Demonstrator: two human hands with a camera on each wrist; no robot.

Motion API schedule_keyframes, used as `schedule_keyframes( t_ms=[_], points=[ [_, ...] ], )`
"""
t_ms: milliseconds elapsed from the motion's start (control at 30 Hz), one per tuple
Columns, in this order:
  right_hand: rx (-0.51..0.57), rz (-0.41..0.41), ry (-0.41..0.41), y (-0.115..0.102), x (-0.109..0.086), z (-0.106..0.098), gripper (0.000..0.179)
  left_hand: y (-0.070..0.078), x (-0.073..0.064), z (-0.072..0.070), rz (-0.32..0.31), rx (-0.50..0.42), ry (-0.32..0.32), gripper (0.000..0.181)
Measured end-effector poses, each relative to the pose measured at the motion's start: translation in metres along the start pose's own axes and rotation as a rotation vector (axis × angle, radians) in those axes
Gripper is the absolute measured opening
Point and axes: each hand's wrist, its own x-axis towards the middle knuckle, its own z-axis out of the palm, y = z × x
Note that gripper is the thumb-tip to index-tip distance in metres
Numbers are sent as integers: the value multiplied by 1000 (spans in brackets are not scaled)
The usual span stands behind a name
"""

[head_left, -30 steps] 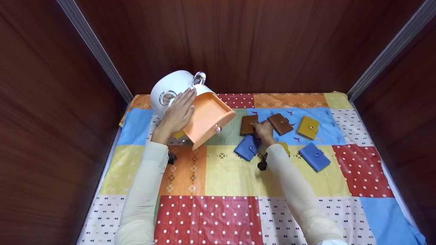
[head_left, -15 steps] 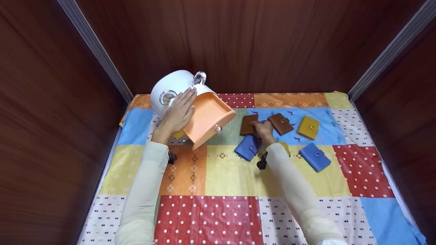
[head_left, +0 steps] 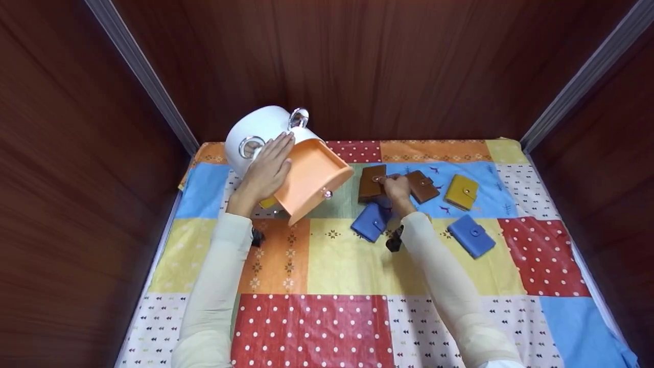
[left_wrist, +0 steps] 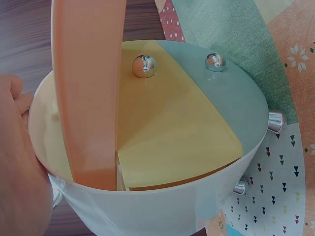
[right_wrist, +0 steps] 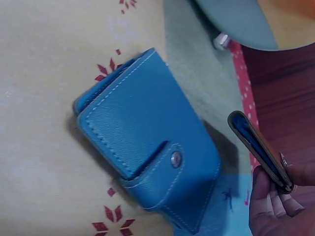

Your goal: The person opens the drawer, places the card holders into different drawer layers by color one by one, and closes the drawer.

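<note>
My left hand [head_left: 265, 171] rests with straight fingers on a white drum-shaped organizer [head_left: 265, 122] with chrome feet. An orange wedge drawer [head_left: 309, 174] is pulled out of it. The left wrist view shows a yellow section [left_wrist: 172, 123] and a grey-green section [left_wrist: 197, 69], each with a chrome knob. My right hand [head_left: 397, 190] pinches a brown wallet [head_left: 371, 183] at one edge; the right wrist view has this wallet [right_wrist: 261, 147] tilted up between thumb and fingers. Just nearer than it lies a blue snap wallet [right_wrist: 152, 132].
To the right lie another brown wallet [head_left: 423, 186], a yellow wallet [head_left: 462, 191] and a second blue wallet [head_left: 472, 236]. A patchwork cloth [head_left: 347, 260] covers the table. Dark wood panels [head_left: 357, 71] stand at the back and both sides.
My right hand has raised the brown wallet slightly off the cloth and tilted it. The left hand and the organizer stay where they were.
</note>
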Motion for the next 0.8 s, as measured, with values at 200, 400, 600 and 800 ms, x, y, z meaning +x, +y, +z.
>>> schedule_keyframes(
  t_ms=[200,400,600,800],
  points=[
    [14,-28,0,-10,-3,-2,23,-1,0,2,4,-8,16,50],
    [34,-35,-37,-16,-8,-10,22,-1,1,2,8,-8,17,50],
    [35,-39,-40,-22,-9,-16,24,-2,1,2,14,-14,23,51],
    [44,-62,-50,-28,-14,-18,24,-2,1,2,1,-12,11,50]
  ],
)
